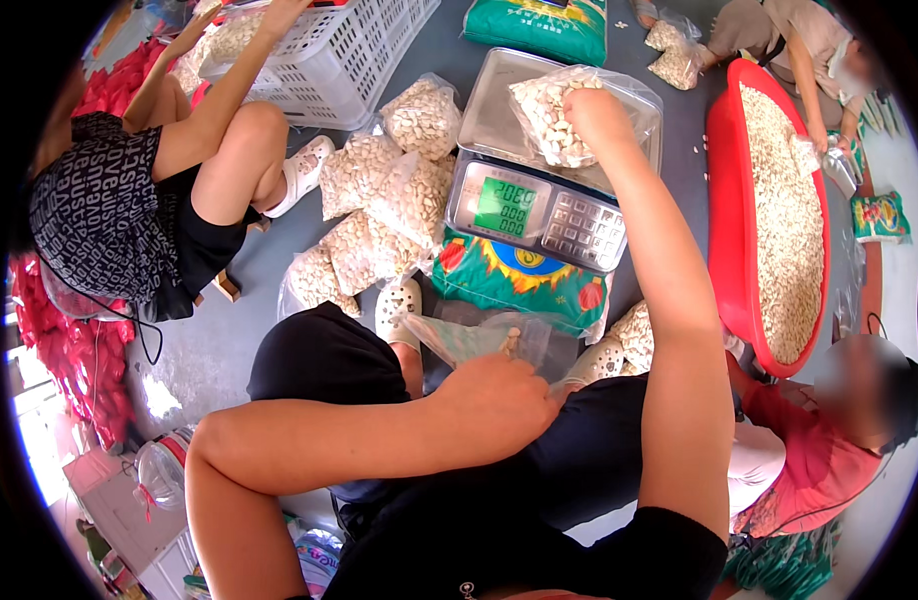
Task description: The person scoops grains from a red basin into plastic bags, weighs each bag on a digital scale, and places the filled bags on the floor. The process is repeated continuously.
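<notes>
A digital weighing scale (496, 202) with a lit green display and a keypad stands before me. On its steel pan (493, 112) lies an open clear plastic bag (549, 124) filled with pale seed-like pieces. My right hand (600, 118) reaches into the mouth of this bag; its fingertips are hidden among the pieces, so I cannot tell whether they hold any. Low over my lap, my left hand (496, 401) grips another clear plastic bag (459, 341). A few pale pieces (511, 341) show just above its knuckles.
Several filled bags (384, 187) are heaped left of the scale. Green printed sacks (519, 274) lie under its front and behind it (538, 30). A red tub (729, 217) of pale pieces stands right. Around me sit other people, near a white plastic crate (346, 64) at upper left.
</notes>
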A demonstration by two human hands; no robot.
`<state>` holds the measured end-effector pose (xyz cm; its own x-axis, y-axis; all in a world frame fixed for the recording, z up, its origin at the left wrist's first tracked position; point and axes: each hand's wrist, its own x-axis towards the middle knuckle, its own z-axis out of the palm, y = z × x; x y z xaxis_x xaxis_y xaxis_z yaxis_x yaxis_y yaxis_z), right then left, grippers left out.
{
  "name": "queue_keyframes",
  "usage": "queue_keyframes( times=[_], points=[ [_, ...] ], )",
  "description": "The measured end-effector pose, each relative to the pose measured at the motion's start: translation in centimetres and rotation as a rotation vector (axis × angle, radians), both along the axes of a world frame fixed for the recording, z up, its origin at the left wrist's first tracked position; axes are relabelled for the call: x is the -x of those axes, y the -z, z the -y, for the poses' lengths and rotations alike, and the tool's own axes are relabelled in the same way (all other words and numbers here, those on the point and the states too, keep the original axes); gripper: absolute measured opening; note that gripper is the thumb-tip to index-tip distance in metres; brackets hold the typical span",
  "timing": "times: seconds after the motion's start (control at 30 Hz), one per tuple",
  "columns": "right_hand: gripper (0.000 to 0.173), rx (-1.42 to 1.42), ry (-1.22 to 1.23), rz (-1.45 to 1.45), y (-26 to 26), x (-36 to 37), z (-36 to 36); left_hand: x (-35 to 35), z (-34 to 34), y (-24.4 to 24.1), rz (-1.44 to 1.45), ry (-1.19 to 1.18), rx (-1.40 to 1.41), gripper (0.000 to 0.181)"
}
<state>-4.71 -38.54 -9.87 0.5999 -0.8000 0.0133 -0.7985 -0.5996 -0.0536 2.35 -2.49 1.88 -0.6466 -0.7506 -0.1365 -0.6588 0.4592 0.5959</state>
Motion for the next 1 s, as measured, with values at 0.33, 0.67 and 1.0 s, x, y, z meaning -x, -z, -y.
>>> queue_keyframes(
  times=[0.33,0.67,1.0],
  points=[
    [0.018,-0.602,0.069,0.612,-7.5,2.6,-0.8,0.4,0.5,0.2,-0.101,-0.089,0.149,0.036],
    [0.022,-0.929,0.107,0.879,-8.5,4.4,-1.4,1.0,1.2,-0.2,-0.108,-0.072,0.069,0.04],
    [0.016,-1.353,-0.536,-0.311,-12.8,3.1,-15.2,0.4,1.7,-0.5,0.022,-0.033,-0.032,0.017]
  ],
)
